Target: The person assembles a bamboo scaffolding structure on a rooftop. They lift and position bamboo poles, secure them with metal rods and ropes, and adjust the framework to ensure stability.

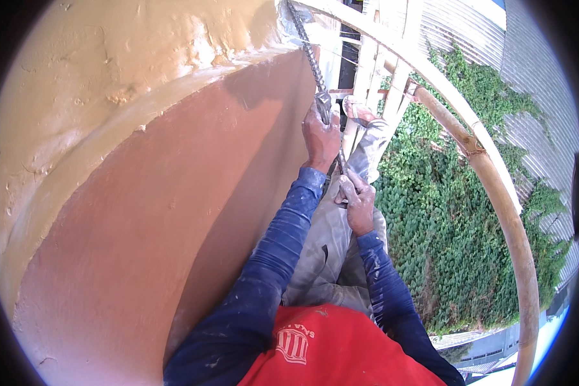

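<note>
A dark grey, ribbed or twisted length [307, 51], like a steel bar or a chain, slants down from the top of the view along the wall's edge. My left hand [321, 138] is closed round it, just under a dark metal piece [323, 101] that looks like a clamp or knot. Lower down and to the right, my right hand [359, 204] grips the thinner lower stretch [341, 162] of it, thumb laid along it. Fine white dust covers my fingers. The lowest end is partly hidden by my right hand.
On the left stands a reddish-brown wall [174, 193] under a bulging tan ledge [96, 83]. Bamboo poles [505, 212] curve past on the right, lashed together. My foot [360, 110] rests near pale upright poles. Far below lie green climbing plants [450, 238] and corrugated roofing [540, 64].
</note>
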### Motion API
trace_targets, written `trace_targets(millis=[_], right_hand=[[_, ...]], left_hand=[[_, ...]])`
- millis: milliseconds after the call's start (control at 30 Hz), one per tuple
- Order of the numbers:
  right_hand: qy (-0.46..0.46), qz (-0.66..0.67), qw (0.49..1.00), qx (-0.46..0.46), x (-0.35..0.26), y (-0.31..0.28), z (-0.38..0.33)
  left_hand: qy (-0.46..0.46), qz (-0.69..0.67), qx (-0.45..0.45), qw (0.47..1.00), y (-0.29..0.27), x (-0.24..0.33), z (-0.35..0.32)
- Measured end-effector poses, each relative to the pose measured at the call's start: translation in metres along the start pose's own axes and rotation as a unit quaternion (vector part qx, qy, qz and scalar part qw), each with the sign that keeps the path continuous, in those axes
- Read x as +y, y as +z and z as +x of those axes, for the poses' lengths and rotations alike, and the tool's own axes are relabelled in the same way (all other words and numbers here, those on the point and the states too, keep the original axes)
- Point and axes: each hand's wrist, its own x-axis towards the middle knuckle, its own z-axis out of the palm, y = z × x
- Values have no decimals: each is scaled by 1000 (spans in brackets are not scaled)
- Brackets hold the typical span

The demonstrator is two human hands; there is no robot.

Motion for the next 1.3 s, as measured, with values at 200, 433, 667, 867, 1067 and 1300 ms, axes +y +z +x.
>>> trace_targets(millis=[200,433,667,867,1067,1300], right_hand=[[-52,-81,995,31,21,0,10],[22,-19,999,-14,-27,-60,23],[0,-67,997,-41,-76,-133,59],[-2,-94,994,-49,-65,-147,71],[-107,-326,938,-57,-2,-101,63],[-156,-489,858,17,46,-39,63]], left_hand=[[-8,-82,18,996,11,-5,3],[13,-158,56,986,55,26,-4],[-22,-148,129,980,116,74,0],[-37,-132,73,988,117,64,3],[-12,-93,38,995,92,-6,-5],[126,-5,88,988,67,-49,9]])
